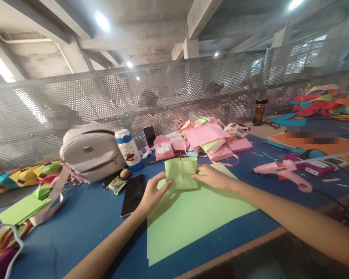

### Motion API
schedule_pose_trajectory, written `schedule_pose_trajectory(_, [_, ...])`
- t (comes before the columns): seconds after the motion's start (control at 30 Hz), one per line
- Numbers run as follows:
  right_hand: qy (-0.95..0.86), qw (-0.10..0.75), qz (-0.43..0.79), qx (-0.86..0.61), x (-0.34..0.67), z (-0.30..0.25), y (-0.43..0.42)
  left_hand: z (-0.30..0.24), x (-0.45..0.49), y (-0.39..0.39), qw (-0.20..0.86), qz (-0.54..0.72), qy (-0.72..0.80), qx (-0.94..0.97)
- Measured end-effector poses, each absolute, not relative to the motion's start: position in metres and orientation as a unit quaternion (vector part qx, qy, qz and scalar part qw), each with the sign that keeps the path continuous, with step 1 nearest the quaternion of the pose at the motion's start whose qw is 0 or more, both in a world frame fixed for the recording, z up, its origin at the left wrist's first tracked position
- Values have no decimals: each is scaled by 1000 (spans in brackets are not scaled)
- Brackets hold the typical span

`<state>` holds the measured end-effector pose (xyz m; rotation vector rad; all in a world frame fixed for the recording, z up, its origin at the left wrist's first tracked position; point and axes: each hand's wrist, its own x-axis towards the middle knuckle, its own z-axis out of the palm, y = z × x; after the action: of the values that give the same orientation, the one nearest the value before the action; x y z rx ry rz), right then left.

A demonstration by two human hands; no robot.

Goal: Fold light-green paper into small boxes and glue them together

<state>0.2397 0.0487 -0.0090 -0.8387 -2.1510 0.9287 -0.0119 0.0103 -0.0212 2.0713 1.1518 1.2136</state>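
the folded paper [182, 175], light green, is approx. in the centre of the frame, over the upper part of the sheets [197, 221]. the l. hand [153, 193] is grasping its left edge w/ thumb in front, & the r. hand [211, 176] is pinching its right edge, so the fingers are holding it on both sides.

done, as i judge: the paper is made into a small piece, & a vertical line runs down from its top edge, prob. where two flaps meet. not done: i see no strap on it. whether it is glued, i can't tell.

the sheets, lower centre, lie flat on the blue tabletop [84, 228], w/o visible folds, so prob. they are not worked yet. the pink pile [206, 133], upper centre, has pcs. w/ straps & looks further along. the glue gun [280, 170], at right, has no hand on it.
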Motion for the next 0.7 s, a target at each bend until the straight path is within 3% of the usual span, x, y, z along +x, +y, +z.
schedule_pose_trajectory(0.27, [-762,344,420,-353,236,-22,51,-28,-12,17,295,503,404,705])
schedule_pose_trajectory(0.5, [-709,368,500,-336,232,-27,55,-24,-13,11,220,428,462,745])
schedule_pose_trajectory(0.7, [-612,388,605,-330,231,-22,43,-19,-7,2,242,422,472,735])
